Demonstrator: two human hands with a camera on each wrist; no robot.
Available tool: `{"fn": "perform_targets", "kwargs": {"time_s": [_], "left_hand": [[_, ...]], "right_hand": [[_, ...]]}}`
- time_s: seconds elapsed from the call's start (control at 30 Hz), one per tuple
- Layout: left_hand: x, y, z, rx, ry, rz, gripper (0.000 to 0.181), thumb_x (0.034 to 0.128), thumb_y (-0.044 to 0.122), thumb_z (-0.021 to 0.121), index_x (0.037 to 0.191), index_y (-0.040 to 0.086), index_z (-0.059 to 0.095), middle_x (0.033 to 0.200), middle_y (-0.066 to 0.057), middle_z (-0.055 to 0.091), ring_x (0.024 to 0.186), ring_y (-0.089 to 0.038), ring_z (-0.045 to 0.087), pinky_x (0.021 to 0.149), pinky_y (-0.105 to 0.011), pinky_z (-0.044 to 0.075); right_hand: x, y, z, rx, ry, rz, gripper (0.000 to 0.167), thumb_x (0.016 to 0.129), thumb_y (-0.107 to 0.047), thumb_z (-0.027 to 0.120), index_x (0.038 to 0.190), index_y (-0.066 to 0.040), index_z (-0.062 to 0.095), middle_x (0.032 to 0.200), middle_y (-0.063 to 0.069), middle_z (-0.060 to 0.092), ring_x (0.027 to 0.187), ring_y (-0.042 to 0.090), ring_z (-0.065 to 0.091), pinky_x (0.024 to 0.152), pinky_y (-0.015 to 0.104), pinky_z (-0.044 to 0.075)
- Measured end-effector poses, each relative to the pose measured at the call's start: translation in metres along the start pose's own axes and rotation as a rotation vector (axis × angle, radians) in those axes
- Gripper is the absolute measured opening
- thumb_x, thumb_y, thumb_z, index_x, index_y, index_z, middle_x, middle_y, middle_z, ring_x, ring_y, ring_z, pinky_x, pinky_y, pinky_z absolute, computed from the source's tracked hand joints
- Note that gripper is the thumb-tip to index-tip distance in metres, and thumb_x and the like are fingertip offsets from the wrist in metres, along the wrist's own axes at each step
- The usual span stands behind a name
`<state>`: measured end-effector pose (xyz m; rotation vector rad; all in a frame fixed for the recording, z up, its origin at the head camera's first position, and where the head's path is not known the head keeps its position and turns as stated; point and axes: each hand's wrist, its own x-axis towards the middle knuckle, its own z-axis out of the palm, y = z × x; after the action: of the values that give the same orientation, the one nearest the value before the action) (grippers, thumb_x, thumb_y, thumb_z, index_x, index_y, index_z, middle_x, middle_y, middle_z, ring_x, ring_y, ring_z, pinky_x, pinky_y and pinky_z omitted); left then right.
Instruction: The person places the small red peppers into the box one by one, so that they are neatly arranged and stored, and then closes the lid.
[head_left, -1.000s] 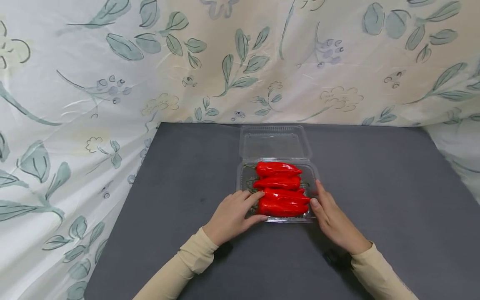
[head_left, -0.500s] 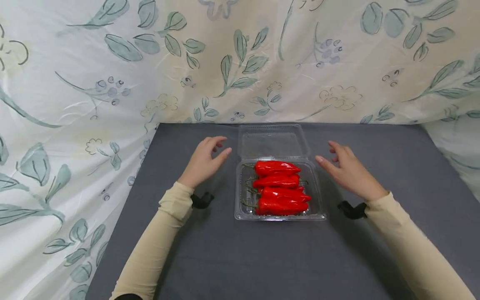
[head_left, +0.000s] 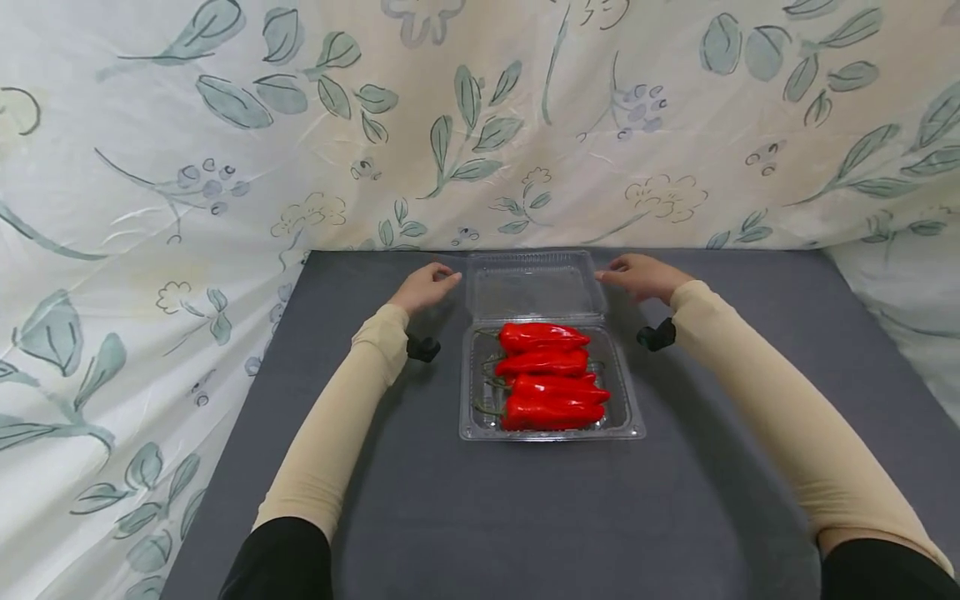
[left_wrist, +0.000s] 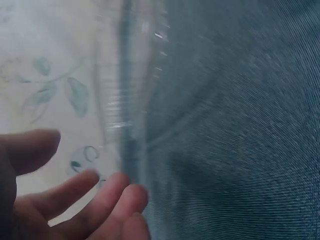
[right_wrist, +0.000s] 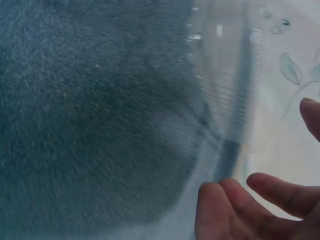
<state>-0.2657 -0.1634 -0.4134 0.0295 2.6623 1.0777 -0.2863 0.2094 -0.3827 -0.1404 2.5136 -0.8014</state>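
Observation:
A clear plastic clamshell box (head_left: 474, 435) sits on the table with its lid (head_left: 532, 292) folded back flat. Several glossy red peppers (head_left: 553, 412) lie in its base, stacked in a row with green stems. My left hand (head_left: 424, 288) hovers just left of the lid's far left corner, fingers loosely bent. On the other side, my right hand (head_left: 645, 277) is at the lid's right edge, fingers bent toward it. In the wrist views, the left fingers (left_wrist: 125, 192) and right fingers (right_wrist: 215, 200) are near the lid's rim and pinch nothing. Whether the right fingertips touch the lid, I cannot tell.
A dark grey cloth covers the table (head_left: 525, 517). Behind it and along the left hangs a pale curtain (head_left: 300, 150) with a leaf and flower print. The lid's far edge lies close to this curtain.
Both hands have left the box's base, moved apart, then reached forward to either side of the open lid. The peppers stay in the base. The head view has shifted slightly.

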Motion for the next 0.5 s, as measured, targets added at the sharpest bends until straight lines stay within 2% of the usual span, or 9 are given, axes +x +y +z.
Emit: {"fn": "perform_targets", "kwargs": {"time_s": [0.1,0.23,0.5], "left_hand": [[0.006,-0.003,0.003,0.048,-0.036,0.001,0.057,0.0979,0.048,0.046,0.139,0.009,0.045,0.133,-0.016,0.051,0.109,-0.029,0.057,0.09,-0.044,0.049],[0.009,-0.007,0.007,0.06,-0.071,0.001,0.058,0.0974,0.049,0.046,0.139,0.009,0.046,0.132,-0.015,0.053,0.109,-0.028,0.058,0.089,-0.043,0.05],[0.015,-0.004,0.018,0.048,-0.03,0.064,0.055,0.0957,0.05,0.05,0.134,0.011,0.052,0.13,-0.014,0.054,0.107,-0.028,0.057,0.09,-0.043,0.049]], "right_hand": [[0.012,0.001,0.007,-0.017,-0.005,0.002,0.076,0.095,-0.048,0.051,0.145,0.004,0.028,0.147,0.028,0.032,0.124,0.043,0.047,0.1,0.055,0.042],[0.022,0.005,0.016,-0.03,-0.014,-0.004,0.071,0.096,-0.04,0.054,0.145,0.005,0.029,0.146,0.03,0.034,0.12,0.043,0.052,0.099,0.054,0.043],[0.025,0.01,0.02,0.034,-0.009,-0.052,0.065,0.096,-0.031,0.056,0.144,0.005,0.03,0.144,0.031,0.037,0.123,0.042,0.049,0.096,0.05,0.046]]}}
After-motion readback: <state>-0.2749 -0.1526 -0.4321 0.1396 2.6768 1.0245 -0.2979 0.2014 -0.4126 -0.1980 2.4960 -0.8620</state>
